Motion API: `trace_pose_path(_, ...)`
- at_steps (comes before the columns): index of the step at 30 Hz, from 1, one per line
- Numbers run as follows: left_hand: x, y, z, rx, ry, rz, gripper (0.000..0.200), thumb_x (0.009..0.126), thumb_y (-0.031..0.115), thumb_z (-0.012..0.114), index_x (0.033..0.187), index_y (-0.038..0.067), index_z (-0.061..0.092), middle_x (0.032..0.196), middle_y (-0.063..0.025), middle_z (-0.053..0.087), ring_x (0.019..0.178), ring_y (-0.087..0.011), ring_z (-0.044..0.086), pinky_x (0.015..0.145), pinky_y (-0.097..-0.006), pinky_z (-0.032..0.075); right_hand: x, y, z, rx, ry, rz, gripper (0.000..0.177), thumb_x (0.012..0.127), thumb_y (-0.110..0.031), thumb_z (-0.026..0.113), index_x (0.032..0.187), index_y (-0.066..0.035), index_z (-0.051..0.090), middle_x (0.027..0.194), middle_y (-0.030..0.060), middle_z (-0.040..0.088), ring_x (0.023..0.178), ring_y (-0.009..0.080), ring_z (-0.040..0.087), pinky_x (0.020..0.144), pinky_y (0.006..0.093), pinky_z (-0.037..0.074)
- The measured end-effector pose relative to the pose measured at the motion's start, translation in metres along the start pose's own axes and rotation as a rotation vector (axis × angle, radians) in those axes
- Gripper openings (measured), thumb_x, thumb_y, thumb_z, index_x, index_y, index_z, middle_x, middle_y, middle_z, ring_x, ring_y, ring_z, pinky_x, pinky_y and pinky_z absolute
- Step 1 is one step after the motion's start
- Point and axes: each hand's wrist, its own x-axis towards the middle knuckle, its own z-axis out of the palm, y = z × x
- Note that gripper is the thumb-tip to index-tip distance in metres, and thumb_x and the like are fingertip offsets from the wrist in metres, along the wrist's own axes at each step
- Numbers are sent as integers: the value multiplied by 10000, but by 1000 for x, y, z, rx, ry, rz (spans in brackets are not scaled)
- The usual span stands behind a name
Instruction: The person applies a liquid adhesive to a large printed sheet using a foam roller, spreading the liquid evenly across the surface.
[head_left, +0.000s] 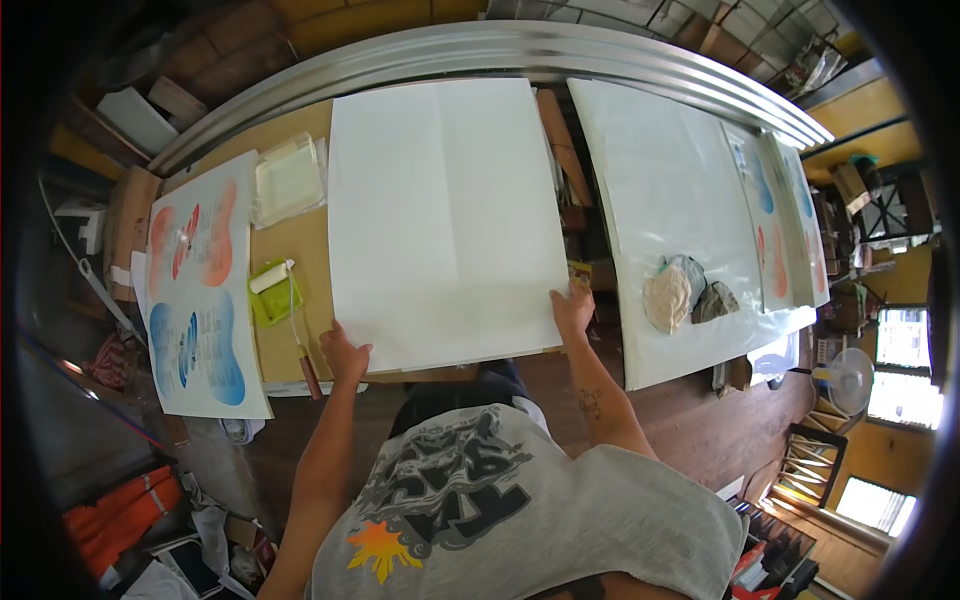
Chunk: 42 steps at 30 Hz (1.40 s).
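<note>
A large blank white sheet with a faint crease down its middle lies before me on the tan table. My left hand grips its lower left corner, thumb lying on top and the other fingers mostly hidden. At the lower right edge, my right hand is closed on the same sheet, its fingers partly out of sight. A small yellow item shows just beyond the right hand. Left of the sheet, a paint roller rests in a green tray, its handle pointing toward me.
Printed sheets with orange and blue shapes lie at the left, near a translucent shallow tray. On the right, a plastic-covered table bears crumpled cloths and more prints. A gap separates the tables. A fan stands far right.
</note>
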Motion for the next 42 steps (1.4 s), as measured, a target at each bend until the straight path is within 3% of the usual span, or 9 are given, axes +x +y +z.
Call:
trace_pose_path(5,-4,13,-6,132,166,141,1027,666,241,816,1519,29,285,1427,-276,340,1303,-454,368,1105,-523,298,4,-4,-8,-80,2,-42,388,679,-271,808,933,5,706,988,225,680,974,403,633,879,459,501)
trace_pose_path(13,48,41,-34,146,-49,821,878,789,389,708,1540,181,304,1604,-231,148,1457,-465,181,1161,-610,178,-6,-69,-13,-309,-15,-31,587,714,-204,812,1227,-11,602,1315,161,512,1227,394,472,993,516,423)
trace_pose_path(15,56,30,-31,189,-103,846,839,825,440,677,1542,214,305,1625,-203,118,1477,-453,148,1170,-610,165,-11,-97,14,-255,127,-331,528,757,-162,798,1230,-29,605,1275,162,541,1170,349,532,938,457,471)
trace_pose_path(20,58,23,-26,203,-192,820,832,834,537,608,1549,257,290,1638,-170,105,1500,-410,110,1190,-597,124,-83,-261,108,427,-532,-547,208,825,-18,702,1034,-11,702,892,122,701,724,271,675,688,369,547)
trace_pose_path(23,69,13,-16,20,-189,812,842,777,460,659,1528,243,347,1638,-158,125,1504,-398,112,1199,-590,102,-166,-339,162,-250,-564,-1238,494,841,-479,642,1010,-21,718,889,252,697,862,386,705,757,463,555)
trace_pose_path(25,65,14,-28,-102,-143,850,833,763,420,676,1513,218,379,1640,-153,124,1503,-391,129,1196,-592,118,-194,-400,168,-407,-1366,-882,578,840,-556,630,920,8,735,932,214,715,918,386,694,836,464,539)
trace_pose_path(35,66,12,-40,-63,-199,837,803,820,403,706,1512,178,366,1624,-153,159,1495,-379,143,1182,-584,174,-229,-385,215,-290,-1433,-568,436,828,-344,597,908,76,683,822,242,699,751,376,710,723,454,578)
trace_pose_path(40,66,7,-34,-71,-167,858,810,822,446,693,1510,168,368,1620,-159,169,1488,-383,168,1179,-576,185,-247,-389,194,577,-1385,459,159,833,-171,554,869,-16,563,674,97,584,563,238,628,497,375,533)
trace_pose_path(42,64,8,-31,-58,-123,860,796,829,450,683,1509,175,373,1621,-159,164,1487,-380,178,1179,-576,184,-254,-390,185,665,-1334,461,122,832,-163,542,861,-45,542,662,77,545,524,220,576,471,363,496)
